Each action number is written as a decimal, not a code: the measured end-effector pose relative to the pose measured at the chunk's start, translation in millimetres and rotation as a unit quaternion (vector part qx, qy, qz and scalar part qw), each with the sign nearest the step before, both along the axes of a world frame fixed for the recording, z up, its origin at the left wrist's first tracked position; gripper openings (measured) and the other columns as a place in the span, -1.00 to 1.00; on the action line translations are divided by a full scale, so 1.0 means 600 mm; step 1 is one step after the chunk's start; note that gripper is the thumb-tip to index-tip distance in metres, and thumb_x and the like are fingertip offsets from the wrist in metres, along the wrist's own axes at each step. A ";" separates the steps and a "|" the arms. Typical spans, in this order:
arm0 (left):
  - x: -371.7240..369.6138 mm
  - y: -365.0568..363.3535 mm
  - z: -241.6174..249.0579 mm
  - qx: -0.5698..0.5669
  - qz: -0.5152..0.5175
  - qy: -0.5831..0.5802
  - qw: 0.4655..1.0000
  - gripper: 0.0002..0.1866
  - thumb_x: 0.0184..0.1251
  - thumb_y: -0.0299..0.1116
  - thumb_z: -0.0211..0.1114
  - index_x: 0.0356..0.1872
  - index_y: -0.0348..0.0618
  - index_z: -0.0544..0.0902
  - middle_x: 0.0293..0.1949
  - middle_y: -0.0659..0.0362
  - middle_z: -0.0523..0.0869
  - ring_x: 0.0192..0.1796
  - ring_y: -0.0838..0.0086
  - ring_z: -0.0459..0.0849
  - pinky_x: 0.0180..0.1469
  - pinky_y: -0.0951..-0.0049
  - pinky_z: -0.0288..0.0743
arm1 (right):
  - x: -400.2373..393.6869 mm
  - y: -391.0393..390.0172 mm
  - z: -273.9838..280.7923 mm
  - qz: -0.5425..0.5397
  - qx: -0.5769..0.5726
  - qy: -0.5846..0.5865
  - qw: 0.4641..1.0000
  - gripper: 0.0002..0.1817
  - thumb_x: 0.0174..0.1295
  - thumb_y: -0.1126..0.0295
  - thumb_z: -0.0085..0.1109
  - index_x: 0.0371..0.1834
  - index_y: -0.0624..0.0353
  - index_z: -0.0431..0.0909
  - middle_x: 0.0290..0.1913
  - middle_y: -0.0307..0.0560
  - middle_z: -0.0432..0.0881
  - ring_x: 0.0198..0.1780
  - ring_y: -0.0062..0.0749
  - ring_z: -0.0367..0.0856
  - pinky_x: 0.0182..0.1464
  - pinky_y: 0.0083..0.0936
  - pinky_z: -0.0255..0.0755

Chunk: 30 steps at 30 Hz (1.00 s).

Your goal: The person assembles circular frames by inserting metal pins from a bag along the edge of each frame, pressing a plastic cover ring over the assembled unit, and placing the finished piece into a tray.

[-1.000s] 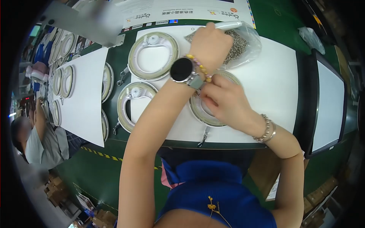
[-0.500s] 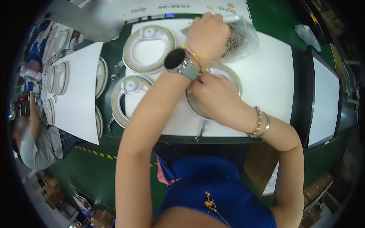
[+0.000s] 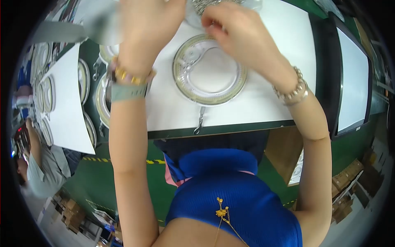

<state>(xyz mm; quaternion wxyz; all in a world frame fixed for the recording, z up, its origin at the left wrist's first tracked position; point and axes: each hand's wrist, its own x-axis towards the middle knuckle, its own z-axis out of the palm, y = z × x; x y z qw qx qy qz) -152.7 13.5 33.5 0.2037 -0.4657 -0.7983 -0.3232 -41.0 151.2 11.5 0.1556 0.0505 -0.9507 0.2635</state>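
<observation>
A round, ring-shaped part (image 3: 186, 84) with a beige rim and a clear inner band lies flat on the white sheet. From its near side hangs a small metal clasp (image 3: 200, 121). My right hand (image 3: 242, 35) is above the ring's far right side, fingers curled together; anything between them is too small to make out. Just beyond those fingertips is a clear bag (image 3: 191, 18) with a heap of small metal pieces (image 3: 210, 5). My left hand (image 3: 150, 24) is raised at the top left, blurred, with its fingertips cut off by the frame.
More ring parts (image 3: 101, 96) lie left of my left forearm, partly hidden. A white board (image 3: 68, 103) with rings around it stands further left, near a seated person (image 3: 49, 168). A black-framed panel (image 3: 354, 78) is at the right. A blurred grey arm-like object (image 3: 61, 32) crosses the upper left.
My left hand has moved left and away from the ring. My right hand has lifted off the ring toward the bag, uncovering the ring. The view has also shifted.
</observation>
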 end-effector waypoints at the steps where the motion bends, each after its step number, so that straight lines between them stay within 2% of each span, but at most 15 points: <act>1: 0.007 -0.004 0.006 0.001 -0.001 -0.002 1.000 -0.96 0.02 -0.48 0.32 -0.48 -0.19 0.69 -0.40 0.08 0.61 -0.27 0.17 0.57 -0.21 0.28 0.45 | -0.011 0.018 0.005 -0.040 0.024 0.012 0.999 -0.90 0.11 0.51 0.10 -0.33 0.27 0.56 -0.32 0.06 0.55 -0.29 -0.11 0.60 -0.26 -0.28 0.49; 2: 0.019 -0.003 0.011 0.002 -0.004 -0.005 1.000 -0.96 0.04 -0.47 0.33 -0.46 -0.17 0.70 -0.40 0.11 0.61 -0.27 0.18 0.57 -0.23 0.30 0.45 | -0.020 0.035 0.007 -0.083 0.048 0.022 0.995 -0.88 0.15 0.50 0.05 -0.34 0.33 0.54 -0.32 0.11 0.55 -0.28 -0.08 0.60 -0.25 -0.27 0.48; 5: 0.075 -0.006 -0.002 -0.034 0.004 -0.051 0.998 -0.91 -0.07 -0.52 0.33 -0.45 -0.17 0.70 -0.30 0.13 0.59 -0.20 0.21 0.51 -0.16 0.24 0.40 | -0.054 0.068 -0.029 -0.074 0.203 -0.008 0.976 -0.87 0.03 0.48 0.13 -0.38 0.19 0.65 -0.36 0.02 0.64 -0.30 -0.11 0.68 -0.31 -0.25 0.57; 7: 0.105 -0.008 -0.023 -0.037 -0.046 -0.100 0.993 -0.91 -0.06 -0.52 0.35 -0.45 -0.16 0.69 -0.30 0.16 0.56 -0.21 0.21 0.47 -0.15 0.26 0.36 | -0.058 0.069 -0.031 -0.070 0.201 -0.031 0.977 -0.90 0.05 0.48 0.15 -0.36 0.16 0.61 -0.36 -0.02 0.61 -0.30 -0.13 0.65 -0.29 -0.28 0.53; 11: 0.143 -0.005 -0.047 -0.081 -0.101 -0.137 0.982 -0.88 -0.05 -0.58 0.38 -0.43 -0.20 0.68 -0.29 0.16 0.52 -0.19 0.29 0.44 -0.14 0.35 0.37 | -0.058 0.070 -0.033 -0.077 0.156 -0.053 0.983 -0.89 0.09 0.48 0.12 -0.33 0.14 0.62 -0.36 -0.07 0.63 -0.29 -0.15 0.64 -0.27 -0.28 0.51; 14: 0.157 0.000 -0.064 -0.082 -0.121 -0.150 0.978 -0.89 -0.07 -0.60 0.36 -0.45 -0.22 0.68 -0.31 0.17 0.52 -0.18 0.27 0.43 -0.12 0.34 0.35 | -0.053 0.072 -0.032 -0.088 0.114 -0.056 0.988 -0.89 0.09 0.50 0.12 -0.33 0.16 0.62 -0.37 -0.09 0.67 -0.28 -0.17 0.65 -0.25 -0.29 0.51; 21: 0.167 0.011 -0.078 -0.075 -0.121 -0.139 0.980 -0.90 -0.07 -0.58 0.35 -0.47 -0.21 0.68 -0.33 0.19 0.52 -0.20 0.28 0.42 -0.14 0.33 0.33 | -0.030 0.076 -0.027 -0.119 0.066 -0.005 0.991 -0.89 0.11 0.56 0.08 -0.33 0.22 0.59 -0.37 -0.06 0.69 -0.26 -0.18 0.67 -0.21 -0.34 0.53; 24: 0.170 0.013 -0.080 -0.064 -0.116 -0.138 0.982 -0.90 -0.07 -0.58 0.36 -0.47 -0.20 0.68 -0.34 0.19 0.52 -0.21 0.28 0.42 -0.14 0.33 0.33 | -0.017 0.080 -0.029 -0.108 0.025 0.059 0.992 -0.92 0.15 0.55 0.08 -0.33 0.23 0.57 -0.36 -0.03 0.69 -0.27 -0.16 0.67 -0.24 -0.36 0.52; 30: 0.170 0.014 -0.083 -0.062 -0.114 -0.149 0.980 -0.90 -0.08 -0.57 0.37 -0.47 -0.21 0.68 -0.34 0.20 0.52 -0.21 0.28 0.42 -0.14 0.33 0.33 | 0.005 0.076 -0.017 -0.111 -0.031 0.052 0.992 -0.96 0.22 0.50 0.10 -0.32 0.23 0.51 -0.38 -0.02 0.67 -0.32 -0.15 0.66 -0.31 -0.40 0.50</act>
